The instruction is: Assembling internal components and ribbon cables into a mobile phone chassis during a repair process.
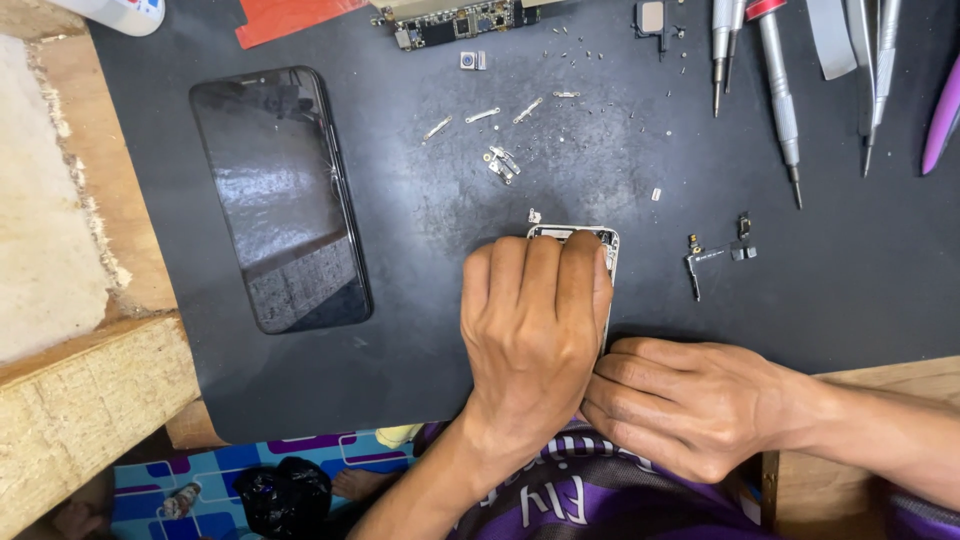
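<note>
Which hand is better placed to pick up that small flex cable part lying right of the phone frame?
Probably the right hand: it lies below the flex cable part, while the left hand covers the phone frame.

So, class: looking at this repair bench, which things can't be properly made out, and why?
Head view only:
- Phone frame: mostly hidden under the left hand.
- Right hand fingertips: tucked beneath the left hand.
- Circuit board: cut off by the top edge.
- Loose screws: too small.

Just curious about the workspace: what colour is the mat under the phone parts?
Dark grey to black mat, plain, dusty, seen in the head view.
</note>
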